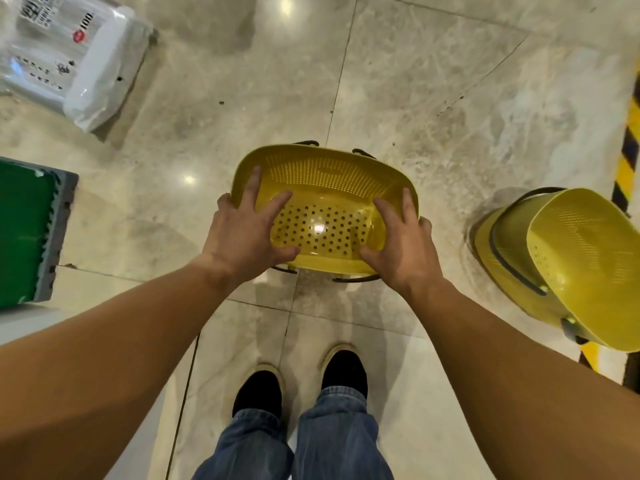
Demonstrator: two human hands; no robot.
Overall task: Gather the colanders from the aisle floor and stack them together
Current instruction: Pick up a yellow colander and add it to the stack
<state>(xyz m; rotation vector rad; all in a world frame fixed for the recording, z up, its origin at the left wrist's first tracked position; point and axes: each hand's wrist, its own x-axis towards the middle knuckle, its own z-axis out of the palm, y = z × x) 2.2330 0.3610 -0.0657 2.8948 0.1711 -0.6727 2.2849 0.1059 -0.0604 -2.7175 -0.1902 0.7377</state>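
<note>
Bright overhead light, glare spots on glossy floor (433, 98), wide-angle edge distortion, soft blur

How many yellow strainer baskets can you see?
3, maybe more. One colander is held in both hands, left hand and right hand. Two nested colanders lie tipped on the floor at right. Others may be nested unseen.

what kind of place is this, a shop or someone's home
Probably a shop or warehouse aisle, not a home: polished stone floor tiles, yellow-and-black hazard tape along the floor edge, and a plastic-wrapped product package lying near identical yellow colanders.
</note>
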